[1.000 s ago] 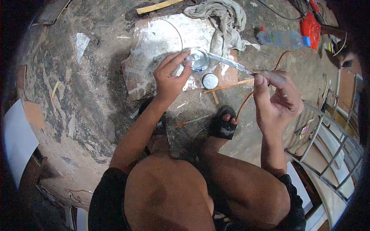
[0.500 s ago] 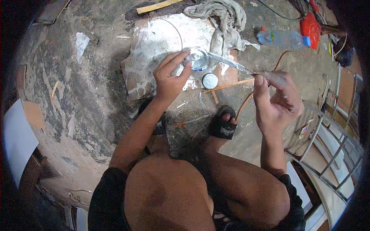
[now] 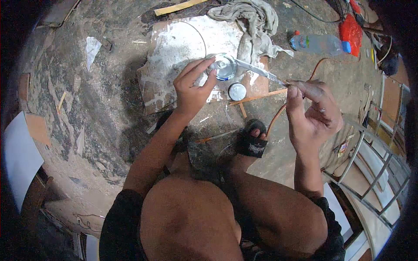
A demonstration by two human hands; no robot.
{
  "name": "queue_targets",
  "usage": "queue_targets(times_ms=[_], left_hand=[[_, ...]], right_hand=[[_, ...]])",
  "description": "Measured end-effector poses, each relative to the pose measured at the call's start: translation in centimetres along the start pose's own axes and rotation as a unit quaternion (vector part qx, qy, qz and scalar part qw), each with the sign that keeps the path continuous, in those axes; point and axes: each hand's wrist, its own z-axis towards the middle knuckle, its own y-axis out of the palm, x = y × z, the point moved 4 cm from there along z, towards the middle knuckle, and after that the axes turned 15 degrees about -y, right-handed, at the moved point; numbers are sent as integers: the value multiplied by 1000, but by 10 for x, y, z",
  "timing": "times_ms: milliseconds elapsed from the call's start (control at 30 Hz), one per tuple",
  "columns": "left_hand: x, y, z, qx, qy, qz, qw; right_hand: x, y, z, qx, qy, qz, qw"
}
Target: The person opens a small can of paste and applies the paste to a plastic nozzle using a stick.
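My left hand point(image 3: 195, 85) has its fingers and thumb closed on the near left side of a small round tin point(image 3: 224, 66), open at the top with pale material inside. Pinched between thumb and forefinger of my right hand point(image 3: 313, 106) is a thin stick point(image 3: 259, 70) coated in white. Its far end reaches the tin's right rim; I cannot tell whether they touch. Just below the tin lies a round whitish lid point(image 3: 237, 92). Beneath them is a white-smeared board point(image 3: 163, 56) on the floor.
A crumpled grey rag point(image 3: 257, 19) lies over the board's upper right. Beyond it are a plastic bottle point(image 3: 320, 44) and a red bag point(image 3: 350, 35). An orange cord point(image 3: 278, 114) crosses the floor near my sandal point(image 3: 251, 143). A metal frame point(image 3: 370, 174) stands at right.
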Motion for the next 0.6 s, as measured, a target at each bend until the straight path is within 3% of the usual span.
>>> queue_targets(times_ms=[600], left_hand=[[-4, 0, 0, 9, 20, -4, 1000]], right_hand=[[-2, -2, -1, 3, 3, -12, 1000]])
